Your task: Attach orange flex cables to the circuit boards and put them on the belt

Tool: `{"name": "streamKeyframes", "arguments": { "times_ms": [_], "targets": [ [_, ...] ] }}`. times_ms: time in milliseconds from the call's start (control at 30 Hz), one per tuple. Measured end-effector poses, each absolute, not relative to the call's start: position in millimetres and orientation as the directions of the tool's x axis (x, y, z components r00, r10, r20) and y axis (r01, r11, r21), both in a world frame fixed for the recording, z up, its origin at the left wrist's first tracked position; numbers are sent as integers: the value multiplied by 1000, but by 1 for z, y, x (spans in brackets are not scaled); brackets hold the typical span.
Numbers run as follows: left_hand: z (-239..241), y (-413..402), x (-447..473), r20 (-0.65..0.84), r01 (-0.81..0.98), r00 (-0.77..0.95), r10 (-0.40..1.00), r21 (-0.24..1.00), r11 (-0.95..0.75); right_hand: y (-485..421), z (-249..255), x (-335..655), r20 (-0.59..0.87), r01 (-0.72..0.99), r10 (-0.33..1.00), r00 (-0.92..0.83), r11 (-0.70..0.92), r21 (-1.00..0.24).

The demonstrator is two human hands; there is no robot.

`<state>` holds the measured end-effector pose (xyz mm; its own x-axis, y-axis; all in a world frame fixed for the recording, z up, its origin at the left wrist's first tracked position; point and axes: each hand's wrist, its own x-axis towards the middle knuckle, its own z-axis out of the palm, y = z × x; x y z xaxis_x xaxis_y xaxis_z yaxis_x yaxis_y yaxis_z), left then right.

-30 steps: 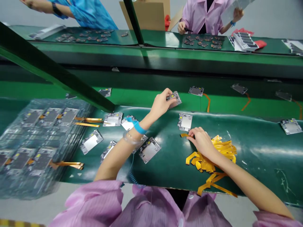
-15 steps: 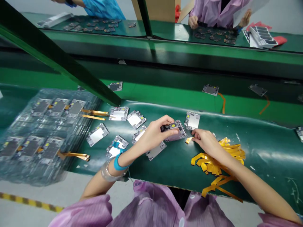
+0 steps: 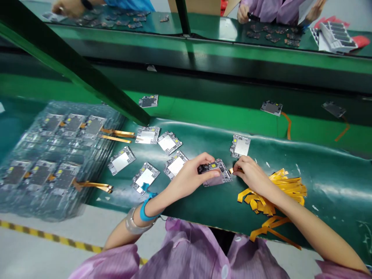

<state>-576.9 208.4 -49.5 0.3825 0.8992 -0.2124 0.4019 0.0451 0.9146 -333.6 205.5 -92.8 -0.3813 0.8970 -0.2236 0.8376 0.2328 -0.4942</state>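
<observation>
My left hand (image 3: 190, 176) is closed on a small grey circuit board (image 3: 217, 171) held just above the dark green mat (image 3: 319, 182). My right hand (image 3: 252, 174) pinches the end of a yellow flex strip (image 3: 231, 170) right at the board's right edge. Under my right wrist lies a heap of yellow flex strips (image 3: 276, 192). Several more boards (image 3: 170, 142) with silver shields lie on the mat to the left, and one board (image 3: 240, 146) lies just beyond my right hand.
Stacked clear trays of boards (image 3: 55, 155) sit at the left. A green conveyor belt (image 3: 209, 112) carries boards with orange tails (image 3: 272, 108). A slanted green beam (image 3: 72, 66) crosses the upper left. Other people work at the far bench (image 3: 203, 38).
My left hand carried the board from the conveyor's edge back to the mat in front of me. My right hand rose from the strip heap with one strip and met the board.
</observation>
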Motion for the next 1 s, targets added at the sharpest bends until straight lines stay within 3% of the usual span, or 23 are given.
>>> {"name": "streamKeyframes", "arguments": {
  "times_ms": [267,533,633,733,867,1000],
  "targets": [
    [-59,204,-576,-236,392,407,882,918,65,195,-91,-338,-200,848,936,-291,156,-507],
    [-48,204,-570,-306,315,469,829,934,167,187,-81,-334,-23,717,979,-202,131,-684],
    [-38,198,-565,-349,260,565,747,935,240,167,-58,-335,-100,520,978,-182,9,-854],
    [-30,185,-558,-350,273,519,780,933,237,145,-37,-340,-257,303,947,-191,-193,-933],
    [-29,165,-549,-347,331,417,840,919,215,131,-31,-348,-302,272,953,-37,-281,-921],
    [-36,154,-542,-283,383,337,898,913,143,130,-40,-351,-225,292,972,59,-233,-928]
  ]
}}
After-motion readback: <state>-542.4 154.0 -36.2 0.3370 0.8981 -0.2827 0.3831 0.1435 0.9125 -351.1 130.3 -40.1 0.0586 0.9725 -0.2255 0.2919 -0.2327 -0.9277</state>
